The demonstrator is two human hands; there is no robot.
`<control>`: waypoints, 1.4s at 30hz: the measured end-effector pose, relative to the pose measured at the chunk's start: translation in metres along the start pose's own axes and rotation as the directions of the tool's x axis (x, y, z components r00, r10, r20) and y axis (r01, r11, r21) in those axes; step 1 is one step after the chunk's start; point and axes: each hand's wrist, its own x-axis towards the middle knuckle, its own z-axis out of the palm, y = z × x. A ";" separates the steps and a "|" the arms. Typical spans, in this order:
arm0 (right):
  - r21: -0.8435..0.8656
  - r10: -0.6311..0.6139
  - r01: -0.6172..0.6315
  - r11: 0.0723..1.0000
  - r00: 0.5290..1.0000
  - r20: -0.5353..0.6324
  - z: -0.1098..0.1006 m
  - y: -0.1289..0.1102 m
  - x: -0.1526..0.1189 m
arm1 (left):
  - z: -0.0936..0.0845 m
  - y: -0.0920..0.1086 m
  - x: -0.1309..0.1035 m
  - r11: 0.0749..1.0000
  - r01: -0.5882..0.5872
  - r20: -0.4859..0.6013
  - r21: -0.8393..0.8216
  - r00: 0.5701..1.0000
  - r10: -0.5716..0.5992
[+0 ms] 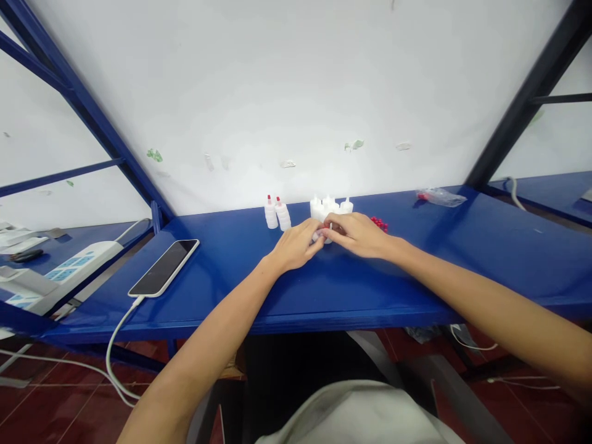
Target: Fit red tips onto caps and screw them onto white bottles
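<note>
My left hand (296,245) and my right hand (355,234) meet over the middle of the blue table, fingers closed together around a small white squeeze bottle (328,240), which they mostly cover. A trace of red, seemingly a small cap, shows at the pinched right fingertips. Just behind the hands stand several white bottles (330,203) with bare pointed nozzles. To the left, two white ribbed bottles (283,217) carry red caps on their tips. Beside my right hand lies a pile of small red caps (380,224), partly hidden by the wrist.
A phone (164,269) with a white charging cable (110,345) lies at the table's left. A clear plastic bag (441,197) with something red sits at the back right. Blue shelf posts (115,142) flank the table, with a white wall behind. A power strip (83,262) is farther left.
</note>
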 end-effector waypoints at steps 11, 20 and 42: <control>0.384 -0.050 0.060 0.921 0.998 -0.035 -0.002 0.000 0.002 | -0.002 0.002 0.000 0.976 -0.122 -0.023 0.180 0.991 0.128; -0.249 0.209 -0.142 0.958 0.941 0.266 -0.042 0.044 -0.006 | -0.005 -0.008 -0.001 0.990 0.134 -0.080 0.046 0.988 -0.130; -0.071 0.082 -0.077 0.995 0.994 0.077 -0.035 0.022 -0.004 | 0.002 0.003 0.002 0.982 0.186 0.009 0.037 0.982 -0.186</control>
